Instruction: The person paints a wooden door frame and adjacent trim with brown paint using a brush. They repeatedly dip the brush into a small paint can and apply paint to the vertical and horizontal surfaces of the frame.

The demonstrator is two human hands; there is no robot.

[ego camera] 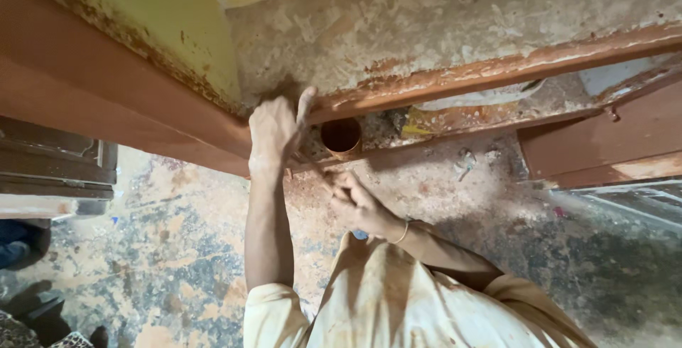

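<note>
1. Closest to us, our stained cream shirt (398, 305) fills the bottom of the view, both sleeves pushed up, both forearms reaching away from the body toward the wall.
2. Our right hand (355, 202) sits low, just over the paint-flecked floor (177, 248). The wrist, with a thin bangle (403, 232), is bent and the fingers are curled in together, pinched as if round something slim. What they hold we cannot tell; it is hidden by the fingers.
3. Our left arm runs straight up the middle, elbow nearly locked. The left hand (273, 131) presses against the reddish-brown wooden beam (106, 99), fingers mostly folded, one finger stretched up along the beam's edge. It looks like a bracing hand, steadying us at the corner; nothing shows in its grip.
4. Just beyond both hands, between them and slightly right, stands a small round tin (341, 137), mouth open toward us, dark inside. It rests at the foot of the wall, within easy reach of the right hand, well placed for dipping.
5. Farther off: the rough, patchy plaster wall (426, 28), yellow paint (185, 21) at left, and brown boards (597, 142) at right.
</note>
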